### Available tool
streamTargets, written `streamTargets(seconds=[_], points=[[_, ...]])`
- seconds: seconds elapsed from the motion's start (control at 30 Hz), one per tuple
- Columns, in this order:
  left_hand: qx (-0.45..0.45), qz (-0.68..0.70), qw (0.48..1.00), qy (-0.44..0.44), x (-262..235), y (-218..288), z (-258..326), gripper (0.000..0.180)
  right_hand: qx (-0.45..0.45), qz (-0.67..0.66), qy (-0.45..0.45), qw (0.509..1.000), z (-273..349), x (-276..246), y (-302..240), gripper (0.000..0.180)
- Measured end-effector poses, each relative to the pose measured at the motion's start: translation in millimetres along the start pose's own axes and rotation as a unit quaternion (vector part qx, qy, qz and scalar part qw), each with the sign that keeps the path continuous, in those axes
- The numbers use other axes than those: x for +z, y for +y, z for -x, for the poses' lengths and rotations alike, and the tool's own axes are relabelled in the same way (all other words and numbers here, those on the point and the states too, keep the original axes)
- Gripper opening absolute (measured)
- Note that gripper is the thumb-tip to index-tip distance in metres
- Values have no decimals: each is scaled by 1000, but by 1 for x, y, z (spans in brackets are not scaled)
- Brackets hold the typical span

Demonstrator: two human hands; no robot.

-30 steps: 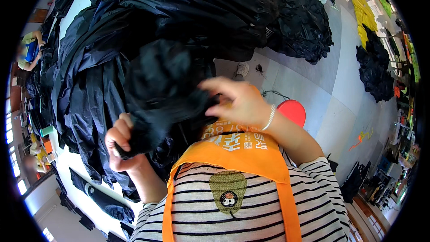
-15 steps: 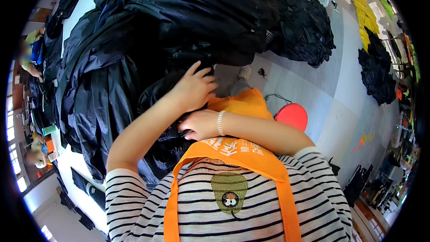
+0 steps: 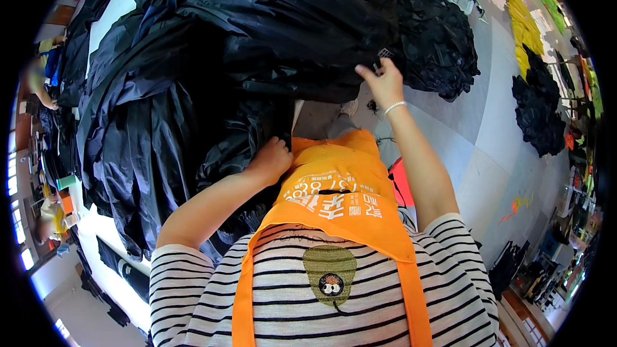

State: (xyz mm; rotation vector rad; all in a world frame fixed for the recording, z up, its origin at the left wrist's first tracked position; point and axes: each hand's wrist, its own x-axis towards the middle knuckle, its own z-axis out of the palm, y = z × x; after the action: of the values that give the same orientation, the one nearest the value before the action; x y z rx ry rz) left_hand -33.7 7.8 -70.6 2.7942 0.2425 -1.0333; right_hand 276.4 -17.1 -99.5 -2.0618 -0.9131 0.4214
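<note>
- Resting at the near edge of the dark cloth (image 3: 283, 26), just beside our apron (image 3: 347, 160), our left hand (image 3: 270, 160) had its fingers curled inward; we could not tell whether they were clamped on a fold.
- We held our right hand (image 3: 387, 88) out ahead and to the right, thumb and fingers apart, near the cloth's right end; a small grid-like piece (image 3: 385, 53) showed right by the fingertips.
- We had the dark cloth heaped in front of us in long, shiny folds, with more of it hanging down on our left.
- We saw a crumpled dark pile (image 3: 440, 45) just to the right of it, and a white basket (image 3: 464, 0) beyond.
- On the grey tiled floor (image 3: 450, 125) to our right lay a yellow cloth (image 3: 524, 19), with a black heap (image 3: 540, 112) touching its near end.
- We wore a white bracelet (image 3: 396, 107) on the right wrist; a red thing (image 3: 400, 183) showed partly behind that forearm.
- At the far left we saw a co-worker (image 3: 44, 77) beside more dark cloth.
</note>
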Motion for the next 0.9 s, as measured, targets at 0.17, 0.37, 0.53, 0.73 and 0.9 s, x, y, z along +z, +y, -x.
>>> streamTargets(seconds=[0.17,0.37,0.53,0.73,0.9], points=[[-199,762,604,119,-17,-13,-64,71,1,11,13,1000,-48,-12,-5,50],[-201,879,336,273,-18,-14,-134,70,25,1,-27,999,-35,-24,-6,57],[207,959,188,51,-55,-11,-47,43,61,-29,-22,997,-21,-57,-10,52],[245,963,86,69,-82,-16,-20,41,-46,-229,-136,963,63,-108,-49,56],[251,959,50,122,-84,-21,-10,43,-164,-48,-219,961,126,-111,-72,71]])
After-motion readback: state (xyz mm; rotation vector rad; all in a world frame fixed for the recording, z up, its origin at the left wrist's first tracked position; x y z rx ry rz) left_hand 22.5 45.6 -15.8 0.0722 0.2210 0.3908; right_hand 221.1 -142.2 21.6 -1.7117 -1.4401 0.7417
